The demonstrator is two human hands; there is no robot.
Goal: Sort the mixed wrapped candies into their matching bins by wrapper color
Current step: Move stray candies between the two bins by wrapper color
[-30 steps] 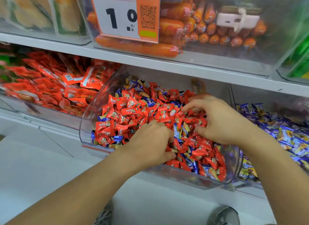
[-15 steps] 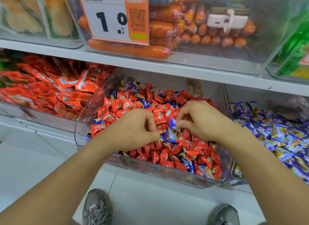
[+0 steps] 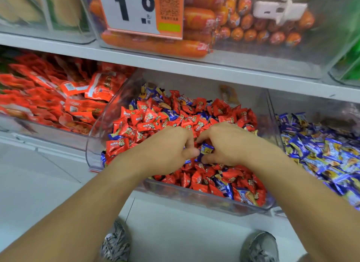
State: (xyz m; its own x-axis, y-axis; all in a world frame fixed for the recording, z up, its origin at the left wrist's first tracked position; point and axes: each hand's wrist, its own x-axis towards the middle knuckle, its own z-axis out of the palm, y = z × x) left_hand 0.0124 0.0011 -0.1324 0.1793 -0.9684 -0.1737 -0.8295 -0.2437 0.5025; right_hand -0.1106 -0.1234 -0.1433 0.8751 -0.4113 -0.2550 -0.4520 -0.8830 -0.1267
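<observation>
Both hands meet over the middle of the clear bin (image 3: 93, 144) of mostly red candies (image 3: 148, 121); the right hand (image 3: 229, 144) pinches a blue candy (image 3: 205, 149) with curled fingers; the left hand (image 3: 167, 150) has its fingers curled, thumb touching that candy; what they grasp I cannot tell; the blue candy bin (image 3: 319, 150) lies at 3 o'clock.

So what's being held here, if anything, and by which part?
The right hand pinches a blue-wrapped candy by its lower end; the left hand curls beside it, its hold unclear.
</observation>
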